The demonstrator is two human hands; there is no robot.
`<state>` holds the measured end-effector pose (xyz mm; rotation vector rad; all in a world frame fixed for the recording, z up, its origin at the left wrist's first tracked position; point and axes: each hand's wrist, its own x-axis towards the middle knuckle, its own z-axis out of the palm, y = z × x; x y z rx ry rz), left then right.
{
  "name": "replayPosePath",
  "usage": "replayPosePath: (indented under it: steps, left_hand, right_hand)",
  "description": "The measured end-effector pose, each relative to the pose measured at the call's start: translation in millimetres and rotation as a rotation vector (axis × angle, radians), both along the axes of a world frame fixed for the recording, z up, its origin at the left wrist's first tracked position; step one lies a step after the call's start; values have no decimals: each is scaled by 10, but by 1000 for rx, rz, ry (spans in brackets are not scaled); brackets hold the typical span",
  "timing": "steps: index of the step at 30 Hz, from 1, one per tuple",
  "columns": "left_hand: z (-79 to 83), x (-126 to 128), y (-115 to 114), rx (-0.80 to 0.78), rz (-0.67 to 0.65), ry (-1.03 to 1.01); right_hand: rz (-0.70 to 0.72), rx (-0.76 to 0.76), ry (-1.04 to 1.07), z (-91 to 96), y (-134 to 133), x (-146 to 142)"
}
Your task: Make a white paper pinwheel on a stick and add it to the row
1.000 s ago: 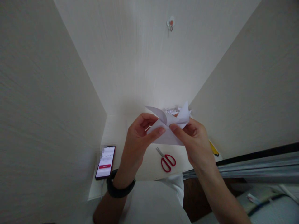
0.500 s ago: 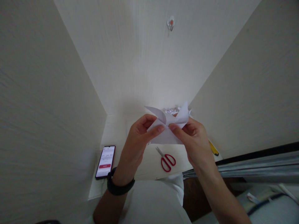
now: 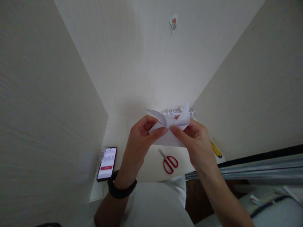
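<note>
Hovering above the pale, smooth bench (image 3: 118, 132), a folded sheet of thin white paper (image 3: 168, 141) is held in mid-air, in front of the chest and clear of everything lying below. It is gripped from both sides: the left hand (image 3: 138, 142) is closed on its left half with thumb and forefinger, and the right hand (image 3: 196, 142) is closed on its right half in the same pinch, the two thumb tips almost meeting at the middle. Such a central grip appears suited to pressing the folded layers together, while two pointed flaps are left free to stand up and outward (one to each side). The paper looks crisp and light, with sharp creases and a triangular lower edge. A black band (image 3: 121, 189) is worn on the left wrist. On the bench, a pair of red-handled steel scissors (image 3: 170, 162) is laid just below the hands, within easy reach; a dark-framed smartphone with a lit screen (image 3: 107, 163) is set well to the left, face up. A crumpled wad of white paper (image 3: 172, 111) is seen behind the sheet, and a slim yellow object (image 3: 216, 149), partly hidden, lies to the right.
</note>
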<state>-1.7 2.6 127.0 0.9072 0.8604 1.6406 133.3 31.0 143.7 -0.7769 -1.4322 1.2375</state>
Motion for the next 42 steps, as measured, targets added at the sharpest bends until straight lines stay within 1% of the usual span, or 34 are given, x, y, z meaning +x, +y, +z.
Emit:
replayPosePath:
  steps: [5,14,26,34,42]
  left_hand:
    - [-1,4,-9,-3,27,-4]
    - [31,19,-25,-20,48,-5]
    - [44,0,-81,30,102,120]
    - [30,-5,-89,50,116,108]
    - [32,-19,-82,16,125,66]
  right_hand:
    - [-16,31,-31,-14,-2,14]
    - [14,30,-24,-21,-19,37]
    - [94,22,-88,7,7,63]
    - [76,34,-45,-18,2,42]
    - [23,63,-64,-6,-11,22]
